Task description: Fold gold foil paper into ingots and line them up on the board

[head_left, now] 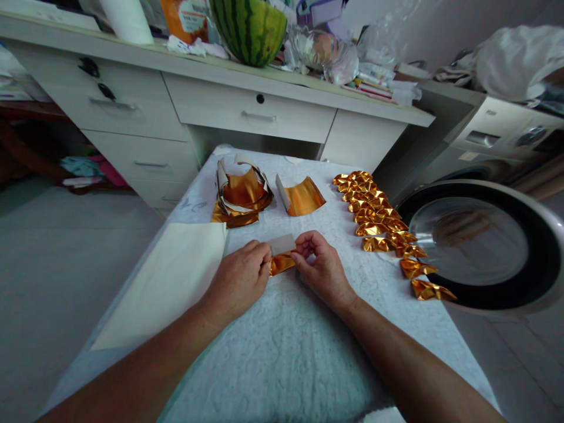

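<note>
Between my hands is a sheet of gold foil paper (282, 264), partly folded, with a pale grey backing showing along its far side. My left hand (245, 269) is closed on its left end. The fingertips of my right hand (324, 265) pinch its right end. Just beyond lies a single curled gold foil sheet (305, 197). A stack of curled gold foil sheets (243, 191) sits to its left. On the right, folded gold foil pieces (374, 208) lie in rows along the table's edge.
A cream paper sheet (176, 276) lies on the cloth-covered table (282, 352) at left. Behind stands a white desk with drawers (259, 106), bearing a cut watermelon (251, 29) and clutter. At right, the open round door of a washing machine (480, 241) reaches close to the table.
</note>
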The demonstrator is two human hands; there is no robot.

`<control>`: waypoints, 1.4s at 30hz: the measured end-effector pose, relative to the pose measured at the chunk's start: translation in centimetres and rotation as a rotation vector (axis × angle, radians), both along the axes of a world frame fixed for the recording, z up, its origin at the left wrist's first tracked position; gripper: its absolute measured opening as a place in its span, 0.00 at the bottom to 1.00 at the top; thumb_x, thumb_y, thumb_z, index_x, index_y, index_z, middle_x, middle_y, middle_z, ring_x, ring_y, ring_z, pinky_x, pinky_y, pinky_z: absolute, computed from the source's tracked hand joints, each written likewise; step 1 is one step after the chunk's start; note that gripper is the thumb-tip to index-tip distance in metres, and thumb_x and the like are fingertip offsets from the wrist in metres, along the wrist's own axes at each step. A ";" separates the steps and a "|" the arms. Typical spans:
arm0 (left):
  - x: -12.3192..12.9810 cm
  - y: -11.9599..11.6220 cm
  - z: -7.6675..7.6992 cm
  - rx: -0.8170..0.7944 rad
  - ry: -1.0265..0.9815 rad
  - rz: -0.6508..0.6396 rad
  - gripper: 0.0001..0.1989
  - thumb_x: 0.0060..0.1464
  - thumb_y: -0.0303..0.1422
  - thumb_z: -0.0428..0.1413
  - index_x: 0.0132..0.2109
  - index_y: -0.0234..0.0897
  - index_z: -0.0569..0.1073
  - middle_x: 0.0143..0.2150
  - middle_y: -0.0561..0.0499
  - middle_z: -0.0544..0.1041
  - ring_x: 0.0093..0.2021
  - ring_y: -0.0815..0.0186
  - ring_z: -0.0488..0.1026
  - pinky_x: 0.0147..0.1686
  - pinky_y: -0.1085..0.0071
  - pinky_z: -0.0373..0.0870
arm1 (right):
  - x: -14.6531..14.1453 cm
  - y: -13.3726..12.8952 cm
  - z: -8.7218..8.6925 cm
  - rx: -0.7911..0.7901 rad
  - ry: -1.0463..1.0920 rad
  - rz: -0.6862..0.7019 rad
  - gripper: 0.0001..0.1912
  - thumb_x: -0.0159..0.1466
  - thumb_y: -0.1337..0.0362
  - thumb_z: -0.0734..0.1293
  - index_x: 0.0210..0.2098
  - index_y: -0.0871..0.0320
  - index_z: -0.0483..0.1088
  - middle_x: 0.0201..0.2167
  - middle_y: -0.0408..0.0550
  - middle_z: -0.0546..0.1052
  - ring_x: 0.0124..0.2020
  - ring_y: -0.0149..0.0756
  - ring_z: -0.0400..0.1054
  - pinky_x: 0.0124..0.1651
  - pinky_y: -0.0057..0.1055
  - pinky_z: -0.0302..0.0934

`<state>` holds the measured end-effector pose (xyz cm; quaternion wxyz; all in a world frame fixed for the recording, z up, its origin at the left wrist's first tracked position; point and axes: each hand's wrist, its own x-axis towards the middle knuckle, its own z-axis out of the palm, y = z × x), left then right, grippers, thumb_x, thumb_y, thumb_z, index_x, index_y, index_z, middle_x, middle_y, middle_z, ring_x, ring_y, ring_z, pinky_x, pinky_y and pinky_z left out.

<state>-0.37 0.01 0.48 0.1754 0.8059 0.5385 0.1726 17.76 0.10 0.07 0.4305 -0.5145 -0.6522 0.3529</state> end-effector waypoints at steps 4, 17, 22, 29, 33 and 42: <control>0.1 0.0 0.1 -0.007 -0.009 0.004 0.06 0.56 0.24 0.48 0.32 0.40 0.62 0.33 0.53 0.68 0.33 0.65 0.68 0.33 0.68 0.60 | -0.2 -0.2 -0.1 0.047 -0.037 -0.003 0.14 0.57 0.72 0.64 0.42 0.54 0.62 0.29 0.39 0.70 0.30 0.31 0.66 0.36 0.28 0.62; 0.1 0.1 0.0 -0.019 -0.030 0.000 0.06 0.55 0.24 0.49 0.31 0.39 0.62 0.34 0.51 0.67 0.34 0.64 0.68 0.33 0.68 0.61 | -0.8 -0.9 -0.3 0.234 -0.226 -0.017 0.19 0.59 0.73 0.62 0.48 0.53 0.58 0.32 0.43 0.70 0.36 0.35 0.67 0.40 0.32 0.64; 0.0 0.0 0.0 -0.012 -0.028 -0.001 0.05 0.55 0.24 0.49 0.32 0.39 0.64 0.34 0.51 0.68 0.35 0.63 0.68 0.34 0.67 0.61 | -0.8 -1.1 -0.5 0.333 -0.291 0.003 0.19 0.60 0.74 0.61 0.49 0.53 0.59 0.33 0.44 0.69 0.37 0.36 0.67 0.42 0.34 0.64; -0.1 0.0 -0.1 -0.007 -0.028 -0.002 0.06 0.55 0.25 0.49 0.32 0.39 0.63 0.34 0.51 0.68 0.35 0.64 0.68 0.34 0.68 0.61 | -0.8 -1.2 0.0 0.272 -0.296 -0.032 0.10 0.59 0.73 0.62 0.39 0.55 0.61 0.33 0.44 0.69 0.36 0.35 0.65 0.38 0.31 0.61; 0.0 0.0 -0.2 0.003 0.001 0.007 0.06 0.56 0.24 0.49 0.32 0.39 0.62 0.33 0.52 0.68 0.34 0.64 0.68 0.34 0.68 0.60 | -0.4 -0.7 0.1 0.117 -0.281 -0.087 0.07 0.57 0.71 0.64 0.32 0.55 0.60 0.27 0.40 0.68 0.30 0.32 0.64 0.34 0.28 0.58; -0.2 0.0 -0.3 -0.028 0.063 0.002 0.06 0.61 0.28 0.46 0.35 0.40 0.63 0.34 0.52 0.72 0.37 0.62 0.70 0.37 0.67 0.61 | 0.0 0.1 -0.4 -0.007 -0.357 -0.102 0.05 0.57 0.73 0.64 0.28 0.57 0.65 0.24 0.39 0.70 0.28 0.31 0.62 0.34 0.27 0.53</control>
